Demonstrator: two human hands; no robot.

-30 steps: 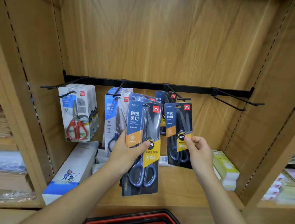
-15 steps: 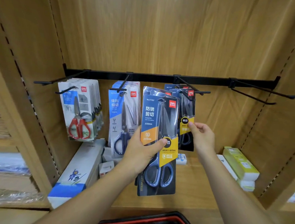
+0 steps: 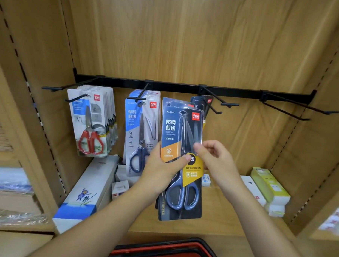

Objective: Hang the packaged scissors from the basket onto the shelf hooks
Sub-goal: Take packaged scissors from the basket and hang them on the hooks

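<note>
Left hand [image 3: 162, 172] grips a stack of packaged scissors [image 3: 176, 128] by its left edge, thumb curled across the orange panel of the front card and fingers out of sight behind. Right hand [image 3: 216, 157] sits at the stack's right edge, fingers curled and thumb tip on the front face. Blur hides whether it really pinches, so cannot tell. Stack is upright, below the black rail [image 3: 186, 87] and forward of it, with its hang holes not yet on any prong. At least one more dark card peeks out behind the front one. Under the rail, right behind the stack, the third hook [image 3: 230, 104] carries a few matching dark packs [image 3: 200, 101]. Left along the rail hang blue-white packs [image 3: 139, 131], then red-handled packs [image 3: 91, 125]. The end hook [image 3: 330, 112] at the rail's right end is bare. Boxes lie on the shelf floor under the rail. Basket [image 3: 169, 250] rim shows well below the rail, at the bottom of the view. Judgement: one pack is about to be separated and threaded on. Risks: glossy cards could slide apart if the left grip eases while the right pulls, dropping packs. A tilted card would miss the small hole on the prong. Pushing hard could knock the hung packs off the third hook.
</note>
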